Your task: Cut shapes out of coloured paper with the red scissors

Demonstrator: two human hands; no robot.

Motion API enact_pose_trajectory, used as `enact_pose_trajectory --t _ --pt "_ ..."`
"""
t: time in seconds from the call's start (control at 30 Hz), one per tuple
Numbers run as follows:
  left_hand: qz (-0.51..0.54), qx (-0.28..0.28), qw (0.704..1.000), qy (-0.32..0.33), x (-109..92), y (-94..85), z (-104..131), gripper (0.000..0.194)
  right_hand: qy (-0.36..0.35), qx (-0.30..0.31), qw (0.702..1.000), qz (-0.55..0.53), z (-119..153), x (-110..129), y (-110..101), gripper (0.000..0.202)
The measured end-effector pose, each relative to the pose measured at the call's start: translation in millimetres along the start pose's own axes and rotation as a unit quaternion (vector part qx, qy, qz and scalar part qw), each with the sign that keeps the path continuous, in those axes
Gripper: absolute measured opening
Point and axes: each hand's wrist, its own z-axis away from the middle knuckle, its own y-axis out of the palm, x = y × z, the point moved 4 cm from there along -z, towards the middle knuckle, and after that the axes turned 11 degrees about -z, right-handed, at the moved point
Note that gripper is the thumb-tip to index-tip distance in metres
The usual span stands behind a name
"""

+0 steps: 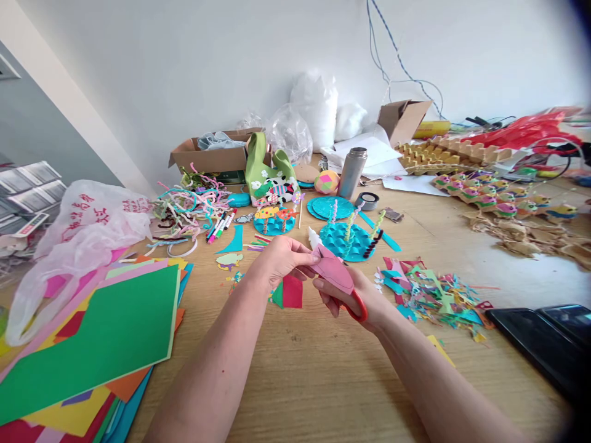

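My left hand [290, 258] pinches the upper left end of a piece of pink paper [333, 271] with a drawn outline on it. Red-handled scissors [359, 307] are in my right hand [344, 295], their blades hidden by the paper. Under my hands lie red and green paper pieces [292, 291]. A white glue bottle tip [314, 236] shows just behind the paper. Beyond it stands a blue scalloped base [348, 240] with twisted pipe cleaners upright in it. Another blue base [274, 224] carries colourful paper fish.
Coloured paper sheets [133, 314] and a plastic bag [101, 215] lie left. Paper scraps [438, 292] and a black phone-like device [545, 338] are right. Behind are pipe cleaners [198, 203], markers [221, 226], a metal flask [353, 172], tape [367, 200] and painted egg-carton pieces [494, 194].
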Motion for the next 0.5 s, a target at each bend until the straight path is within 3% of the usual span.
enact_pose_trajectory --t 0.5 --pt "0.003 -0.001 1.000 0.000 -0.4 0.5 0.7 0.013 -0.007 0.000 1.000 0.004 -0.4 0.0 0.5 0.040"
